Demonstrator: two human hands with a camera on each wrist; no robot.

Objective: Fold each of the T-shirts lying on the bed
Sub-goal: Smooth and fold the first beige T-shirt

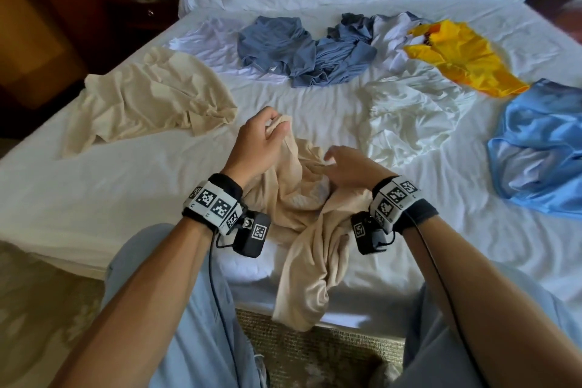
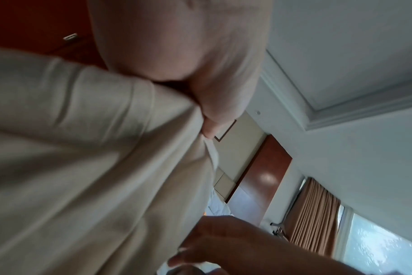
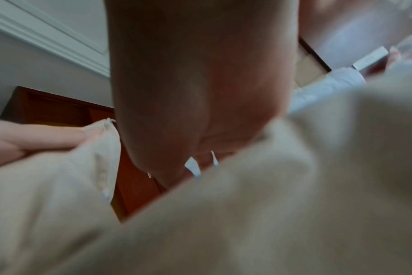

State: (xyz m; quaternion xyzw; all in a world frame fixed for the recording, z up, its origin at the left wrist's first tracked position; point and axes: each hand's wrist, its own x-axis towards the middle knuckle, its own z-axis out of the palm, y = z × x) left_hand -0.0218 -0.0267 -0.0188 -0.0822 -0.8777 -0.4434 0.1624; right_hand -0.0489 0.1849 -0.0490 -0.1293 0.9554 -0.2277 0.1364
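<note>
Bare sheet (image 1: 94,192) lies left of the hands; crumpled shirts (image 1: 302,50) crowd beyond.

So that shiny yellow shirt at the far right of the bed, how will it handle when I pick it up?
The yellow shirt looks glossy, so it will probably slide in the hand and slip out of its folds. It lies crumpled in soft creases, so expect it to be floppy and light, drooping like the beige shirt your left hand pinches.

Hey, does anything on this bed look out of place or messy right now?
Yes. The beige shirt that the left hand pinches trails off the bed edge toward the floor. Two blue shirts lie tangled together, not flat.
</note>
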